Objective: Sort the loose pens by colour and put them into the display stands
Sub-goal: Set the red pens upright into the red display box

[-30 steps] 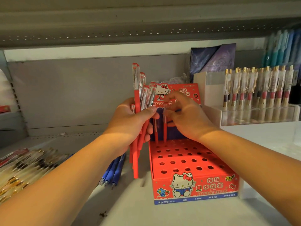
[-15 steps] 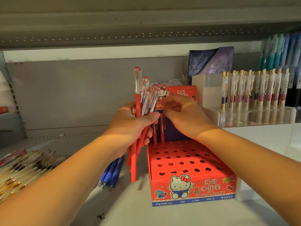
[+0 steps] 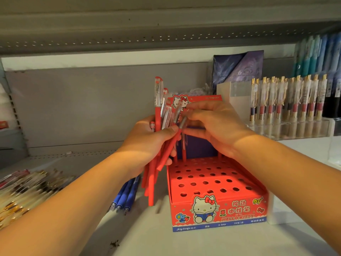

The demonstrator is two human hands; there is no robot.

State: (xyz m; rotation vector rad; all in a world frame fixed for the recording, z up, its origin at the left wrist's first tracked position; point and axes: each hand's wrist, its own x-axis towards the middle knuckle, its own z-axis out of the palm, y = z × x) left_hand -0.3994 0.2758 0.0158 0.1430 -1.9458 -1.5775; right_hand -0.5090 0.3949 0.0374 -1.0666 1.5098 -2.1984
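Observation:
My left hand [image 3: 147, 143] grips a bunch of red pens [image 3: 153, 182] with clear caps, held upright just left of the red display stand [image 3: 217, 206]. The stand's stepped top has many round holes. Two red pens [image 3: 183, 150] stand in its back row. My right hand [image 3: 214, 126] is above the back of the stand and pinches the clear cap end of one pen [image 3: 181, 122] from the bunch. Three blue pens [image 3: 125, 198] lie on the shelf under my left hand.
A heap of loose pens with gold clips [image 3: 27, 189] lies at the far left. A clear rack of gold-topped pens [image 3: 287, 100] stands at the back right, with blue packets [image 3: 238, 71] behind. The upper shelf [image 3: 166, 28] hangs low overhead.
My right hand has left the pen it set in the back row and moved up to the bunch, taking hold of another pen. The left hand stays in place.

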